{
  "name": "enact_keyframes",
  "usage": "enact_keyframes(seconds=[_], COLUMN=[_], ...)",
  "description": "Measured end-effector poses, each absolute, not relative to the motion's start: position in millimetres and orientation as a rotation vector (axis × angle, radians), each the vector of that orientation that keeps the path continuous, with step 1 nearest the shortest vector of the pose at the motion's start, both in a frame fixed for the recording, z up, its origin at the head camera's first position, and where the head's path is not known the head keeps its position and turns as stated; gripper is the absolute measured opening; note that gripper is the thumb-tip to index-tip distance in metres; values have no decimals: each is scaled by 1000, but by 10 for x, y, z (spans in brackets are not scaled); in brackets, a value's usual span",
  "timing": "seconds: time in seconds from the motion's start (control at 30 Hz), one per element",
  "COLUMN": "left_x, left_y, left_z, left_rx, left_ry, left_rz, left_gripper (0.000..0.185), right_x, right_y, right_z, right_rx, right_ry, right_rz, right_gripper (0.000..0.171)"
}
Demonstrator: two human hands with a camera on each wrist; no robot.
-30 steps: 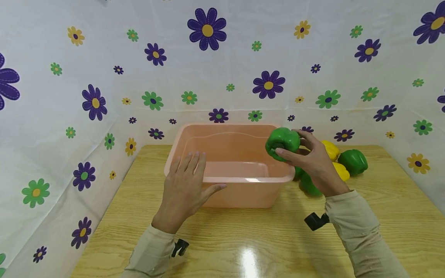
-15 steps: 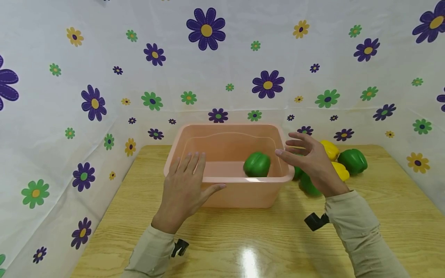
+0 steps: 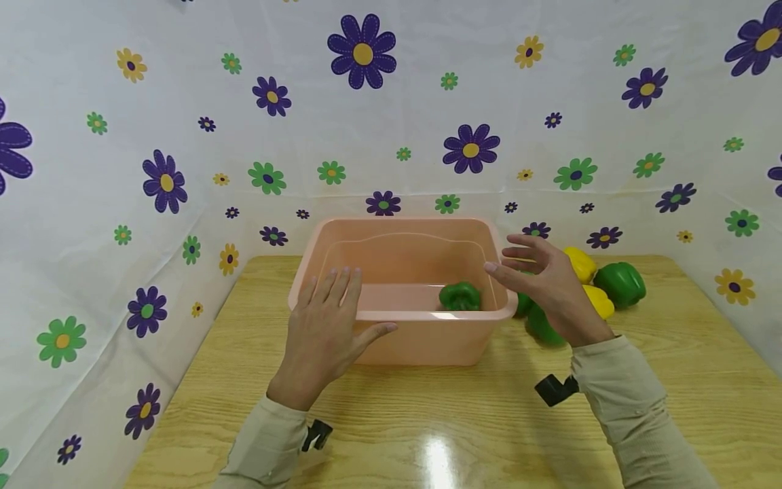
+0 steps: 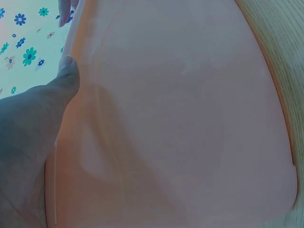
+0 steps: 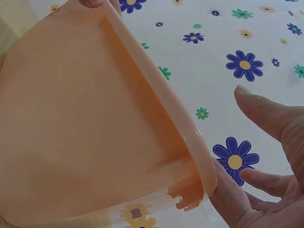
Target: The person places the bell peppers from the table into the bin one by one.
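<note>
Head view: right hand (image 3: 552, 288) spread, empty, beside pink tub (image 3: 403, 316).

Head cam looks fwd and down over the bench (image 3: 427, 421), whole pink tub (image 3: 427, 339) in frame. Left wrist cam sits v. close against tub's outer wall. Right wrist cam, also close, looks up past tub's rim at the flowered backdrop (image 5: 228, 42). All three share the tub.

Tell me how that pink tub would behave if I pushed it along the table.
The pink tub looks like thin, smooth plastic on a glossy wooden table, so it would probably slide easily. Holding only one green pepper, it is likely light. Its broad, low shape should resist tipping, though the pepper may roll inside.
</note>
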State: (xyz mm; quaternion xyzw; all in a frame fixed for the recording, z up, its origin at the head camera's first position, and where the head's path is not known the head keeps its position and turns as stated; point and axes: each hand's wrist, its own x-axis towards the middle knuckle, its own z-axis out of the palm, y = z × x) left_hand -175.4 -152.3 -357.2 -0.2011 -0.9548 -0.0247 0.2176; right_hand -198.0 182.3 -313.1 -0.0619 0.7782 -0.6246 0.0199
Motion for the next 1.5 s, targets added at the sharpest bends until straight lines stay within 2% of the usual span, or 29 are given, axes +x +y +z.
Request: enact_keyframes(seconds=[0.87,1.23,1.5], left_x=[-1744,-1736,-1758], left_y=[-1517,-1525,-1533], left_z=[-3550,-3576,-3584], left_rx=[-561,-555,-572], left_ry=[-2657,-2676,-2637], left_rz=[-69,-77,-72], left_gripper=[98,99,99], right_x=[-1955,-1964,-2018], right_y=[2024,2339,2621], right_z=[-3009,-3055,-3160], right_rx=[-180,-74,71], right_ry=[2424,2586,2660], right_rz=[-1963,-1850,-1829], right_gripper=[82,80,86])
